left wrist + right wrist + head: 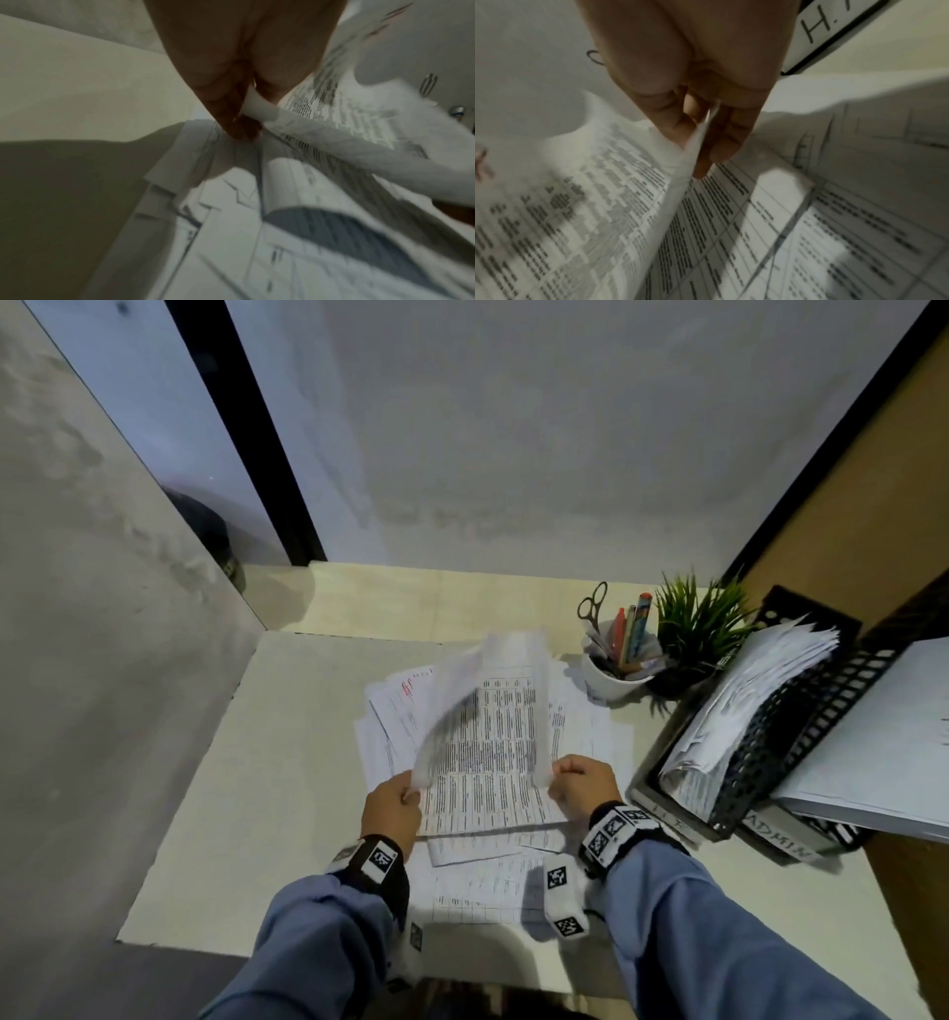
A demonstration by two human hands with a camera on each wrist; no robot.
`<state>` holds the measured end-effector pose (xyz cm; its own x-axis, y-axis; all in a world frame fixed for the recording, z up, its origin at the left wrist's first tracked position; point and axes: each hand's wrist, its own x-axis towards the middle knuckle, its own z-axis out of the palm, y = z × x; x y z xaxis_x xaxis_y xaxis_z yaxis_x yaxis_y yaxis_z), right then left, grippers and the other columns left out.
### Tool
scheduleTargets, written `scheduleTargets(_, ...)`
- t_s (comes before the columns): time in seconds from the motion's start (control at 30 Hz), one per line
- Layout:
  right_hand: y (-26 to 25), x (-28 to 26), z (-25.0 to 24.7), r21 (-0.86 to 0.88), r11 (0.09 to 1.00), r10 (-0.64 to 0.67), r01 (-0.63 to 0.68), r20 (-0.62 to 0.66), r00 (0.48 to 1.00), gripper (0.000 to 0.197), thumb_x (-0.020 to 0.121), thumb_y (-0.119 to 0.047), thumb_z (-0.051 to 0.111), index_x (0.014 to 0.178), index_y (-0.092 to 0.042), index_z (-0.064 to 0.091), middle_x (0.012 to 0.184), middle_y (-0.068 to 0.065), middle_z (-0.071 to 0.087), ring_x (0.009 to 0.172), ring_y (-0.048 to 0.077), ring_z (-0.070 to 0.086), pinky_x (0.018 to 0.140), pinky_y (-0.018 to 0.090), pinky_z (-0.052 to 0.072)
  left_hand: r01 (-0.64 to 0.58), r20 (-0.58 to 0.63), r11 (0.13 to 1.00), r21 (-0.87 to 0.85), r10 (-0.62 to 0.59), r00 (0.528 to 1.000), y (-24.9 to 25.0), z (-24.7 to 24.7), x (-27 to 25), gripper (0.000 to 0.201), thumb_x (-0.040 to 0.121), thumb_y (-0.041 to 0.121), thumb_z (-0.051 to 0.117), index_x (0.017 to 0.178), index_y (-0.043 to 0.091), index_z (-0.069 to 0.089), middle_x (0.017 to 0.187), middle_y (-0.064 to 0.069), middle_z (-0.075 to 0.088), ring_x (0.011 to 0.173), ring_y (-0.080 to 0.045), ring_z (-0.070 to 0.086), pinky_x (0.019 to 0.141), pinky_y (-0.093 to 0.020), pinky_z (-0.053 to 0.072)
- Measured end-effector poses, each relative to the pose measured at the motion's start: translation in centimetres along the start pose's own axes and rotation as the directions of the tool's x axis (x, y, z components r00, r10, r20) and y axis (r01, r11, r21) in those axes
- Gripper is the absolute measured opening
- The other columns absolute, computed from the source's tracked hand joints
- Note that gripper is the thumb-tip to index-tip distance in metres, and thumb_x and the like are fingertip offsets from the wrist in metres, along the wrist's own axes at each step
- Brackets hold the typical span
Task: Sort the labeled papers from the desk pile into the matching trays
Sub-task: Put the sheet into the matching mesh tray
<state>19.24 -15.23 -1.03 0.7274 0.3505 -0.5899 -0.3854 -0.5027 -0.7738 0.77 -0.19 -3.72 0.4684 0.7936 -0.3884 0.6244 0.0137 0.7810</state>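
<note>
Both hands hold one printed sheet (482, 711) above the desk pile (493, 860). Left hand (393, 806) pinches the sheet's near left corner between thumb and curled fingers (231, 113); right hand (585, 785) pinches its near right corner the same way, the paper edge caught between the fingers (721, 132). From the two grips the sheet rises away toward the far side, sagging in the middle, its far edge blurred. Under it the pile lies spread on the pale desk (287, 762), directly below and beyond the hands. Right of the right hand stand black trays (770, 752) stuffed with papers, one labelled ADMIN. Farther off, a white cup (613, 677) with scissors and pens stands beside a small green plant (693, 624).
</note>
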Motion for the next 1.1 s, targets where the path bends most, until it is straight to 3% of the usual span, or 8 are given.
scheduleTargets(0.17, 0.3, -1.8, -0.9, 0.034, 0.999, 0.027, -0.030, 0.091, 0.995, 0.041, 0.066, 0.033, 0.040, 0.053, -0.005, 0.052, 0.052, 0.005, 0.049, 0.055, 0.017, 0.048, 0.046, 0.017, 0.040, 0.036, 0.010, 0.925, -0.379, -0.035, 0.999, 2.0, -0.7, 1.2, 0.033, 0.067, 0.010, 0.068, 0.095, 0.027, 0.068, 0.098, 0.000, 0.071, 0.096, -0.028, 0.066, 0.088, -0.044, 0.052)
scheduleTargets(0.33, -1.7, -4.2, -1.3, 0.153, 0.988, -0.071, 0.036, 0.230, 0.971, 0.061, 0.070, 0.028, 0.058, 0.118, -0.008, 0.050, 0.103, 0.014, 0.056, 0.075, 0.017, 0.057, 0.047, 0.016, 0.049, 0.074, 0.093, 0.901, -0.428, -0.037, 0.995, 2.7, -0.4, 2.1, 0.043, 0.071, -0.020, 0.045, 0.062, 0.011, 0.074, 0.122, -0.001, 0.060, 0.119, -0.020, 0.053, 0.103, -0.038, 0.041)
scheduleTargets(0.5, -2.5, -3.7, -1.2, 0.398, 0.916, -0.106, 0.055, 0.107, 0.989, 0.078, 0.075, 0.020, 0.062, 0.141, -0.012, 0.033, 0.074, 0.003, 0.043, 0.056, 0.007, 0.059, 0.050, 0.013, 0.048, 0.031, 0.212, 0.931, -0.365, 0.051, 0.976, 1.6, 0.0, 2.7, 0.042, 0.049, -0.022, 0.041, 0.057, 0.004, 0.074, 0.130, -0.009, 0.057, 0.123, -0.033, 0.051, 0.104, -0.052, 0.041)
scheduleTargets(0.63, -2.7, -4.2, -1.2, 0.383, 0.923, -0.041, -0.023, 0.158, 0.987, 0.038, 0.072, 0.025, 0.059, 0.109, 0.015, 0.058, 0.081, 0.019, 0.069, 0.076, 0.035, 0.070, 0.054, 0.024, 0.056, 0.034, 0.235, 0.916, -0.400, 0.066, 0.970, 3.5, 0.2, 1.8, 0.056, 0.060, -0.038, 0.038, 0.047, 0.005, 0.071, 0.119, -0.007, 0.061, 0.110, -0.033, 0.058, 0.096, -0.047, 0.049)
scheduleTargets(0.73, -2.4, -4.1, -1.0, 0.333, 0.942, -0.002, -0.039, 0.121, 0.993, 0.029, 0.071, 0.026, 0.057, 0.099, 0.020, 0.060, 0.093, 0.024, 0.068, 0.076, 0.031, 0.064, 0.050, 0.019, 0.054, 0.071, 0.241, 0.919, -0.388, 0.027, 0.970, 3.8, 0.3, 1.9, 0.050, 0.066, -0.033, 0.042, 0.051, 0.004, 0.071, 0.108, -0.009, 0.064, 0.105, -0.034, 0.059, 0.094, -0.045, 0.050)
scheduleTargets(0.9, 0.2, -2.2, -1.2, 0.408, 0.907, 0.093, -0.105, 0.049, 0.994, 0.028, 0.067, 0.029, 0.052, 0.076, 0.004, 0.060, 0.080, 0.011, 0.065, 0.101, 0.037, 0.060, 0.080, 0.033, 0.054, 0.239, 0.133, 0.833, -0.498, -0.199, 0.971, 4.9, -0.1, 3.0, 0.018, 0.093, 0.018, 0.050, 0.079, 0.017, 0.060, 0.098, -0.016, 0.061, 0.094, -0.027, 0.052, 0.082, -0.037, 0.044)
scheduleTargets(0.97, 0.4, -2.3, -1.6, 0.449, 0.856, 0.245, -0.258, 0.087, 0.966, 0.032, 0.074, 0.017, 0.063, 0.065, -0.013, 0.055, 0.069, 0.001, 0.058, 0.084, 0.025, 0.061, 0.067, 0.019, 0.052, 0.326, 0.172, 0.749, -0.577, -0.278, 0.945, 5.1, 0.1, 3.5, 0.037, 0.097, 0.042, 0.044, 0.100, 0.011, 0.064, 0.116, -0.019, 0.057, 0.102, -0.031, 0.055, 0.085, -0.036, 0.045)
scheduleTargets(1.1, 1.3, -2.7, -1.9, 0.412, 0.900, 0.115, -0.144, 0.093, 0.989, 0.048, 0.077, 0.020, 0.039, 0.042, -0.008, 0.053, 0.080, 0.016, 0.062, 0.078, 0.027, 0.056, 0.061, 0.029, 0.051, 0.228, 0.162, 0.962, -0.148, -0.204, 0.965, 6.4, 0.7, 3.5, 0.042, 0.091, 0.035, 0.059, 0.127, 0.014, 0.055, 0.130, -0.006, 0.056, 0.106, -0.030, 0.060, 0.088, -0.025, 0.052)
